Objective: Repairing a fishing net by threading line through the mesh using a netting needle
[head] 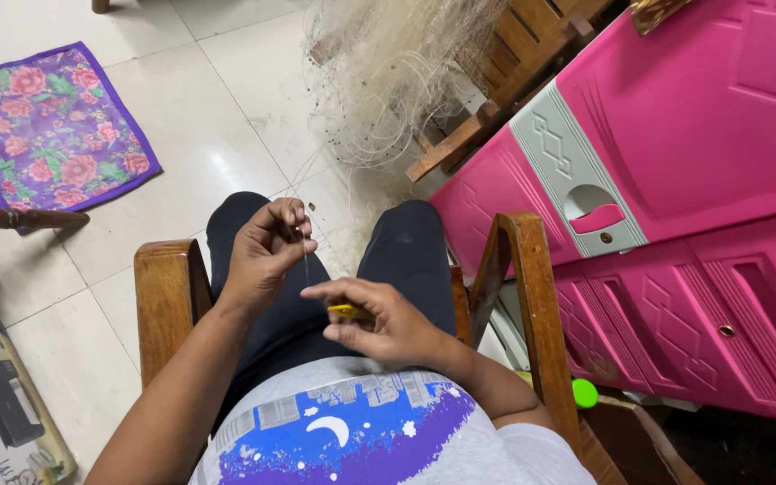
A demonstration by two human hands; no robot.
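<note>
In the head view, the left hand (264, 251) is raised over the lap with its fingertips (291, 226) pinched together on a thin, pale strand of fishing net line (305, 256). The line is barely visible; it hangs straight down from the pinch toward the right hand (379, 321). The right hand sits lower and nearer the body, thumb and forefinger closed on a small yellow netting needle (344, 310), a slim plastic piece whose tip pokes out to the left of the fingers, just under the hanging line. Beyond the left fingertips, further from the body, fine strands run up to a heap of fishing net (388, 72), a pale, wispy, tangled mesh dotted with small dark weights, draped over a slatted wooden bench (496, 81). Both hands work between the smooth, varnished wooden armrests (168, 296) of the chair. To the right of the right hand stands a glossy pink moulded plastic cabinet (702, 180) with a grey panel. Far left of the left hand, a floral cloth mat (47, 126) with purple edging lies flat on the white tiled floor (226, 99).
</note>
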